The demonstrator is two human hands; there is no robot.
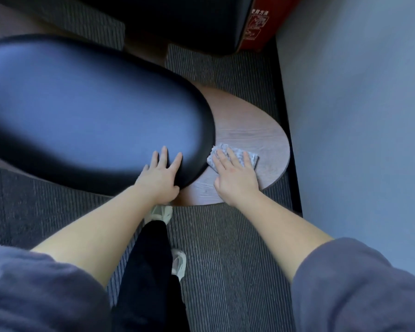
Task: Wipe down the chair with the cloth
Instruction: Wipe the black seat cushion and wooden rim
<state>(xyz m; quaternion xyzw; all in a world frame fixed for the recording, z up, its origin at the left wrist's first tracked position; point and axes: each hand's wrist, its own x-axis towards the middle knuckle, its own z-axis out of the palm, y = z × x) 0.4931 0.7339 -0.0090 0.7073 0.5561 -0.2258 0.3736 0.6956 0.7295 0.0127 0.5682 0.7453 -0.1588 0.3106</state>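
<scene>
Here, looking straight down. The chair (82,104) fills the left and centre of the frame: a long, oval, black padded seat with a dull sheen, blurred toward the left edge. Beneath it, showing at centre right, sits its wooden base (249,125), a flat rounded plate with visible grain, lying on the carpet.

The left hand (162,173) rests on the lower right rim of the seat. Fingers are straight and spread, lying flat on the padding, holding nothing. The thumb runs along the seat edge; whether it hooks under cannot be told.

The right hand (235,176) is just right of it, palm down on the wooden base. Fingers are straight and slightly apart, pressing flat on the cloth (254,158), not curled round it. The cloth is a small, folded, mottled grey pad lying on the base, right beside the seat's rounded end, with its corners showing past the fingertips.

Both forearms are bare, with grey-blue sleeves (357,283) pushed up at the lower corners of the frame.

Lower centre: a black trouser leg (149,271) and two pale shoes (179,262) on dark striped carpet (225,248).

Top centre: a second black cushion (177,20). Just right of it is a red box (261,22) with printed marks too small to read. A plain grey wall (357,116) runs down the right side.
</scene>
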